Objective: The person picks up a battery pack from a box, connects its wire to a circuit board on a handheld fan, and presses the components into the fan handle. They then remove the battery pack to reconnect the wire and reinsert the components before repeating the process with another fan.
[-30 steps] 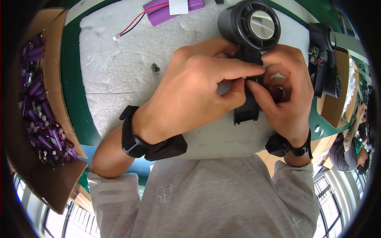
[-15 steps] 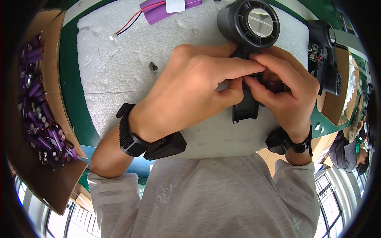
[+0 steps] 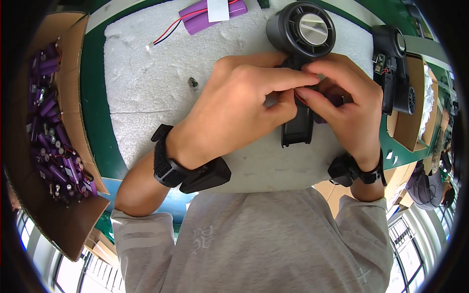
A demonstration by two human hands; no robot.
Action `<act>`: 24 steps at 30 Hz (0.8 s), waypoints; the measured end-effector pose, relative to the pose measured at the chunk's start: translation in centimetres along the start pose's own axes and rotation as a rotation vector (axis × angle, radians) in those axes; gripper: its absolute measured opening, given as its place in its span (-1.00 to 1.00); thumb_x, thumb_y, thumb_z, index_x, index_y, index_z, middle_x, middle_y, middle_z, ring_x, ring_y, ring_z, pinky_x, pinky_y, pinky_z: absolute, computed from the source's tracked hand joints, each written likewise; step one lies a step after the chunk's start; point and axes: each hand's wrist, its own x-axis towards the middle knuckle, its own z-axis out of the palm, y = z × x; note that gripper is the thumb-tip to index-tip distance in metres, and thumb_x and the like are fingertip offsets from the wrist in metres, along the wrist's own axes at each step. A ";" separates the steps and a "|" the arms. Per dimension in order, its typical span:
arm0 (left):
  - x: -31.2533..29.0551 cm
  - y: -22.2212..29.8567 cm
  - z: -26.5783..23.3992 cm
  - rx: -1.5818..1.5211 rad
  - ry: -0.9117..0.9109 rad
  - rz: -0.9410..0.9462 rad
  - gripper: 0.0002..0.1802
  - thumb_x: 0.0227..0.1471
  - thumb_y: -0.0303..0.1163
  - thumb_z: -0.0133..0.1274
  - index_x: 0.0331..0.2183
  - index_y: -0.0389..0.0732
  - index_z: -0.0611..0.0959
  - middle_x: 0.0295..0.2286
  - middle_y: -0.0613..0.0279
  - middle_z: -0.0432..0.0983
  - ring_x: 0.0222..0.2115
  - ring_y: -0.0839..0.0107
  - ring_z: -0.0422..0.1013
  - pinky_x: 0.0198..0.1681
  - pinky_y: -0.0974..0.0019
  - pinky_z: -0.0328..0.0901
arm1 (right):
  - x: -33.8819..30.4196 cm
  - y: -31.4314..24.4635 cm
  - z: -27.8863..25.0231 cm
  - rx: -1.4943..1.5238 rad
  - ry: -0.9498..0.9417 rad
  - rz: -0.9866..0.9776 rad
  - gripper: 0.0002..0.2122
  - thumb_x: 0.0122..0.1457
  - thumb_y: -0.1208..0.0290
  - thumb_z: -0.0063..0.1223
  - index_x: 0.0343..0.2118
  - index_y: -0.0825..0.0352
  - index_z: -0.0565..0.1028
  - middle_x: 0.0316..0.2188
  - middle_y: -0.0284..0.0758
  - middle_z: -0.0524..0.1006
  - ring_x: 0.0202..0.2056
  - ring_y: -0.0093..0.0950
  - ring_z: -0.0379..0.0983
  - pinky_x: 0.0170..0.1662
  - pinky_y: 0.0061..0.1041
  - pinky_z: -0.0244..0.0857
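Observation:
A black handheld fan (image 3: 297,128), its round head fitted with a silver disc (image 3: 313,29), lies on the white foam pad with its handle toward me. My left hand (image 3: 244,100) is closed over the handle's upper part, thumb and fingertips pressed on it. From the other side my right hand (image 3: 349,97) pinches thumb and forefinger at the same spot; the small part between the tips is hidden. A short piece of red wire (image 3: 302,99) shows by the right thumb. Something purple (image 3: 336,99), probably a battery cell, sits partly hidden beneath my right fingers.
A purple battery pack (image 3: 198,24) with a white label and a wire lead lies at the back. A small dark piece (image 3: 193,83) rests on the foam pad (image 3: 146,83). Left stands a cardboard box (image 3: 73,97) of purple cells; right, other black fan parts (image 3: 391,68) and another box (image 3: 415,127).
The fan and both hands have shifted slightly left over the foam. A bit of red wire now shows by the right thumb. Both hands keep their places on the handle.

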 end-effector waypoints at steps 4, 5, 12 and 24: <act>-0.2 0.1 -0.2 -0.104 -0.021 -0.065 -0.56 -0.19 -0.72 0.06 -0.20 -0.15 0.69 -0.31 0.17 0.51 -0.44 0.45 0.47 -0.40 0.47 0.36 | -0.2 -0.8 -1.8 0.106 -0.109 0.087 -0.60 -0.21 0.70 0.32 -0.21 0.43 0.51 -0.25 -0.29 0.55 -0.35 -0.54 0.50 -0.32 -0.61 0.41; -0.1 0.2 -0.2 -0.171 -0.036 -0.108 -0.55 -0.17 -0.73 0.04 -0.18 -0.16 0.68 -0.28 0.18 0.49 -0.40 0.47 0.46 -0.37 0.48 0.36 | -0.5 -1.1 -2.5 0.030 -0.144 0.062 -0.58 -0.23 0.70 0.32 -0.21 0.42 0.50 -0.25 -0.28 0.54 -0.32 -0.50 0.51 -0.28 -0.57 0.40; 0.0 0.2 -0.4 -0.270 -0.077 -0.172 -0.54 -0.11 -0.77 -0.03 -0.15 -0.19 0.65 -0.24 0.21 0.43 -0.31 0.52 0.42 -0.33 0.50 0.35 | -2.1 -0.4 -4.0 -0.267 -0.136 -0.035 -0.63 -0.23 0.67 0.32 -0.26 0.37 0.51 -0.30 -0.26 0.53 -0.31 -0.33 0.49 -0.28 -0.44 0.40; -0.1 0.6 0.1 -0.232 -0.030 -0.183 -0.58 -0.11 -0.75 -0.02 -0.19 -0.19 0.65 -0.26 0.26 0.44 -0.36 0.56 0.39 -0.38 0.54 0.31 | -2.8 -0.4 -3.8 -0.414 -0.030 -0.137 -0.79 -0.17 0.65 0.28 -0.40 0.44 0.55 -0.32 -0.21 0.59 -0.31 -0.28 0.55 -0.30 -0.43 0.44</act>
